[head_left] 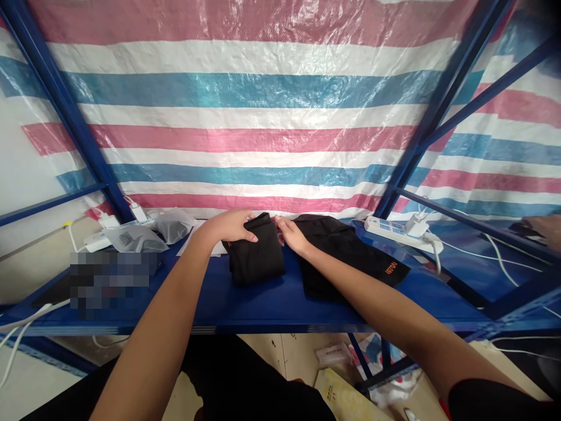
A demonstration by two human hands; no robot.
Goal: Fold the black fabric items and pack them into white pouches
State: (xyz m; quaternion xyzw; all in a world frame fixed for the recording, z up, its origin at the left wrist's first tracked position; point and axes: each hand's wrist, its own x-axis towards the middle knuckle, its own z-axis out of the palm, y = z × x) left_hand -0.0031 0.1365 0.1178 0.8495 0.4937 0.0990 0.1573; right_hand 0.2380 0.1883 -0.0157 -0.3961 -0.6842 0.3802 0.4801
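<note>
Two bare hands at work over a blue metal tabletop [258, 307]. Folded black garment [258, 257] lies near the middle of the tabletop, in a compact bundle, between the hands. Left hand [232, 225]: fingers closed on the bundle's upper left part, thumb across its near face. Right hand [293, 235]: fingers bent, tips at the bundle's upper right edge; whether they grip the cloth cannot be told. Second black garment [324, 231], with orange lettering near its right end, lies spread to the right, partly beneath the right forearm. Farther right: white power strip [394, 233] with plugs inserted. Left of the bundle: white paper [186, 242] and translucent plastic bags [138, 238]. Striped tarpaulin [263, 137] hangs behind.
</note>
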